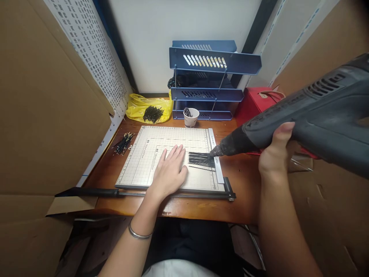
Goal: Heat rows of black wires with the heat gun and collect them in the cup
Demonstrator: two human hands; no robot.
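My right hand [277, 148] grips a dark grey heat gun [291, 105] from below, its thumb up along the near side. The nozzle points left and down, its tip over the right end of a row of thin black strips [198, 159]. These strips lie side by side on a paper cutter board [138, 165] marked with a grid, their right ends at the white edge strip [216, 157]. Flat on the board, just left of the strips, rests my left hand [170, 171] with fingers stretched out. It appears to hold nothing.
A loose pile of black pieces [123, 143] lies left of the board. Behind stand a yellow plastic bag [135, 107] with more black pieces on it, a paper cup [190, 119], a blue tiered tray [207, 94] and a red box [253, 104]. The cutter's arm [98, 192] runs along the front.
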